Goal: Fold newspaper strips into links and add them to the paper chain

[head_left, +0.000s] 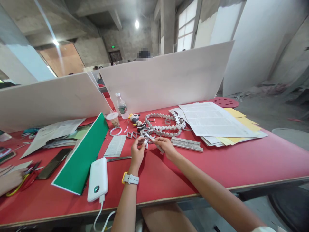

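Observation:
My left hand (pixel 138 150), with a watch on the wrist, pinches a small folded piece of paper (pixel 146 144). To its right, my right hand (pixel 166 147) is closed on a narrow folded newspaper strip (pixel 160 149), its far end near the left fingertips. Whether the two pieces join is hidden by my fingers. Just beyond the hands lies a zigzag chain of folded newspaper (pixel 166 132), curled into loops. More folded newspaper strips (pixel 187 144) rest right of my right hand. A cut newspaper rectangle (pixel 115 145) and a thin metal blade or ruler (pixel 118 159) lie to the left.
A white power bank (pixel 98 180) with a cable and a green board (pixel 83 158) stand at left. Behind are a cup (pixel 113 119), a bottle (pixel 122 108) and a white partition (pixel 166 82). Stacked papers (pixel 217 120) lie right. Another person's hand (pixel 12 178) holds scissors (pixel 20 186).

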### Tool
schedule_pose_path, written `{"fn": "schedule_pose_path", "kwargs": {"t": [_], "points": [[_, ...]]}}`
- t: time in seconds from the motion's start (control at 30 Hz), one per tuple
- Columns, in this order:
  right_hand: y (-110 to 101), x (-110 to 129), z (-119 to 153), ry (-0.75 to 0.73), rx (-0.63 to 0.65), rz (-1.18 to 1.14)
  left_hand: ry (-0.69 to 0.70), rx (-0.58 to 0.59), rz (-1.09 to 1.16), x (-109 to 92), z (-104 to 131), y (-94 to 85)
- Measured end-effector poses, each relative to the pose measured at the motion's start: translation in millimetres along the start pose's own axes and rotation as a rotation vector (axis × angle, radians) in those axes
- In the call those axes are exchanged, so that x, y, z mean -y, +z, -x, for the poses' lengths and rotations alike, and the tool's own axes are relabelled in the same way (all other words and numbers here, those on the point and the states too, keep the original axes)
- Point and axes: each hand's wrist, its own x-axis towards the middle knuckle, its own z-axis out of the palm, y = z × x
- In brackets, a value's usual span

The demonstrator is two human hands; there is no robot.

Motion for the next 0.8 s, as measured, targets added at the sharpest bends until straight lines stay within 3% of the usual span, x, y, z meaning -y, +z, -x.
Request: {"fn": "schedule_pose_path", "kwargs": {"t": [0.23, 0.4, 0.67, 0.8], "points": [[-1.1, 1.7, -3.9, 0.052, 0.003, -0.219, 0.027, 0.216, -0.002, -5.1, 5.2, 3.6], [1.1, 3.8, 1.0, 0.091, 0.061, -0.255, 0.032, 0.24, 0.034, -1.8, 5.4, 3.7], [0.7, 11.3, 3.1, 0.035, 0.059, -0.266, -0.003, 0.239, 0.006, -5.0, 4.3, 3.7], [2.1, 13.4, 4.9, 0.0, 0.087, -0.244, -0.083, 0.228, 0.031, -8.0, 4.8, 2.3]]}}
